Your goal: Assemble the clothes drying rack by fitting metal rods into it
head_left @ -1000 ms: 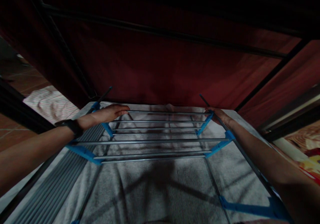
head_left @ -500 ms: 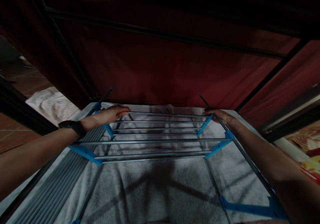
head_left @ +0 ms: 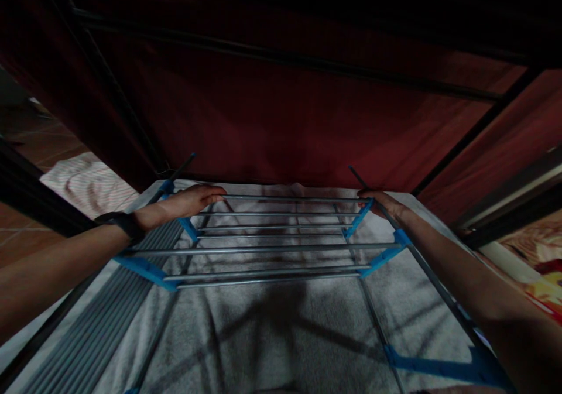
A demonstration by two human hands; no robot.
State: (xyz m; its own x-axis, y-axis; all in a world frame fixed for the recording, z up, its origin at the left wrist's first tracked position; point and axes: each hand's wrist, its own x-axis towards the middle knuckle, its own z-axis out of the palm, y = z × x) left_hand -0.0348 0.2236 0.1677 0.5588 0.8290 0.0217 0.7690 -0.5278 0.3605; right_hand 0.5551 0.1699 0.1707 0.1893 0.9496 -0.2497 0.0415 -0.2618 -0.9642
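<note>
Two hands are held out at arm's length, one at each far corner of a drying rack [head_left: 272,247] that is spread low over a grey towel [head_left: 272,329].

Beyond the left forearm a striped cloth [head_left: 88,180] is seen on the floor, and under that forearm a folded rod panel [head_left: 100,318] is laid flat. A wristwatch [head_left: 120,221] is worn on the left wrist. The left hand [head_left: 193,198] is set palm down on the left end of the far rod [head_left: 290,198], with the fingers bent over it in a grasp.

Between the hands the rack's long axis is laid straight across, from left to right; its silver rods are lined up in parallel and are carried at both ends by blue joints [head_left: 381,257]. Most of the rack is placed below the hands and on the body's side of them, and only the far rod is touched. Neither hand is placed nearer than the other: each is set on its own end.

The right hand [head_left: 381,202] is closed on the far right corner, where rod and joint are met; how firmly it is gripped cannot be told in the dim light. Just behind both hands a red fabric wall [head_left: 281,124] is hung, and beyond the right arm a patterned cloth [head_left: 540,265] is seen.
</note>
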